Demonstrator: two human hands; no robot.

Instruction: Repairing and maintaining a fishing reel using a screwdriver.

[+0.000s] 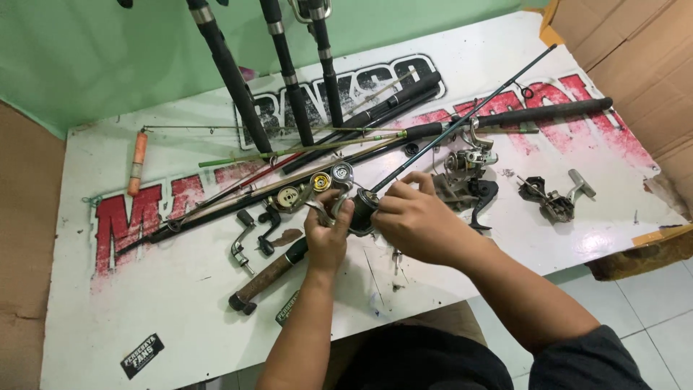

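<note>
Black spool of a fishing reel (363, 210), held just above the counter (180, 289) between both your hands.

Your left hand (326, 238) has its fingers clamped on the reel's metal frame, and your right hand (415, 224) pinches the spool's front. It looks like mid-fitting, so keep the frame steady while you work. Loose reel parts (310, 189), a crank handle (242, 245) and rods (404, 130) lie around.

Three rod butts (231, 72) lean on the green wall (86, 50), a silver spinning reel (471, 160) and loose crank handle (242, 242) sit on the white table (144, 289).
</note>
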